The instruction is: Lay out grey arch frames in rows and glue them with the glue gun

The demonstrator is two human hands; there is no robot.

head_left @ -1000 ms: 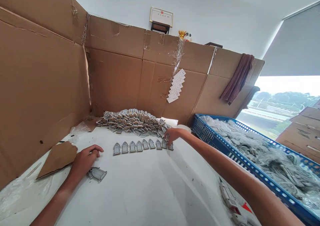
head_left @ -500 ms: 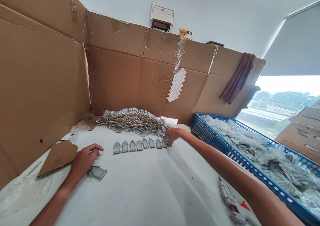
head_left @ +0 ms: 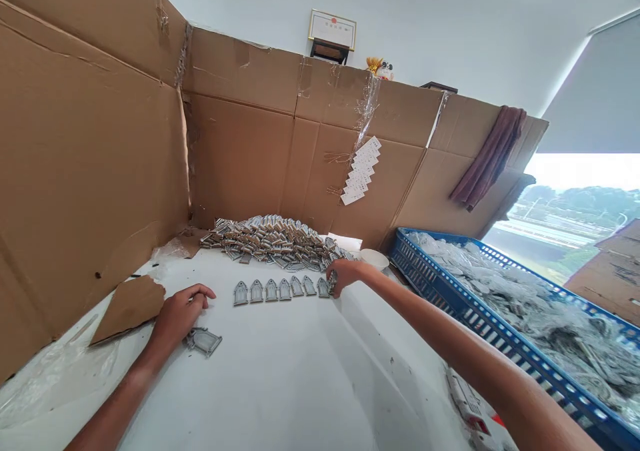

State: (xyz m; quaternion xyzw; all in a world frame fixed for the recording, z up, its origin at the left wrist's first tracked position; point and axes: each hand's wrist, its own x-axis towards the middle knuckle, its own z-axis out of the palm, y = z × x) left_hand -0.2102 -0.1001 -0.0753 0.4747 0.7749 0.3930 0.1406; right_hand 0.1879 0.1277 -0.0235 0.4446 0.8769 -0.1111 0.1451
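Right hand (head_left: pixel 344 276) first, in the head view: it reaches over the white surface (head_left: pixel 280 378) and pinches a small gray arch (head_left: pixel 332 281) in its fingertips, at the right end of a short row (head_left: pixel 285 290). That row is more gray arches lying flat, side by side, with their pointy ends facing away from the person. Behind the row sits a big messy pile (head_left: pixel 265 243) of gray pieces. The left hand (head_left: pixel 183 312) rests on the surface, left of the row, with its fingers bent; you can't tell if anything is in it. One loose arch (head_left: pixel 206 342) lies right beside it, with one end hidden. A torn piece of brown cardboard (head_left: pixel 129 308) is on its other side. Just past the right hand is a round white dish (head_left: pixel 375 259). On the right stands a blue basket (head_left: pixel 420 269) full of gray things in clear bags (head_left: pixel 505 288). At the back is a tall cardboard wall (head_left: pixel 240 161), with white paper tags (head_left: pixel 361 171) on it and a purple cloth (head_left: pixel 489 158) hanging over the top.
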